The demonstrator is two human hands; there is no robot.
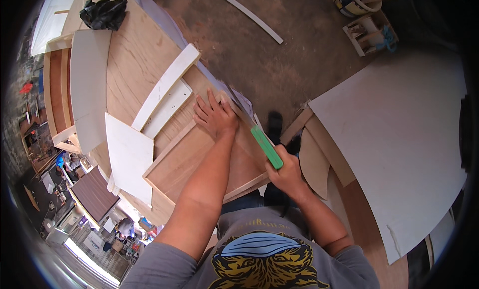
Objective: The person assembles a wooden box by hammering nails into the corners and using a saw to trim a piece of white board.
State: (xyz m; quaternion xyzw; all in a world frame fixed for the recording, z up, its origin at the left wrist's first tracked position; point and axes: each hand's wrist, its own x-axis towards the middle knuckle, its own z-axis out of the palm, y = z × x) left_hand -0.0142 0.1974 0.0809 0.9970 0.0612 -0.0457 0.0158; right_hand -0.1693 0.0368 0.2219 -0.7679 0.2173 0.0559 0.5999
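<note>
My right hand (287, 171) is closed round the green handle of a handsaw (266, 145). The saw's thin blade slants away from me to the far left, along the right edge of a shallow wooden frame (182, 161) with a plywood panel in it. Whether the teeth are in the wood cannot be made out. My left hand (217, 115) lies flat on the frame's far corner, fingers spread, just left of the blade. Beyond its fingertips are a white drilled strip (169, 107) and a longer white board (167, 87).
The frame rests on a large plywood sheet (132, 54) bearing white panels (128, 156) and a black plastic bag (104, 13). A big white panel (394, 134) stands at my right. On the floor are a white strip (249, 14), a bucket (349, 4) and a box of offcuts (366, 34).
</note>
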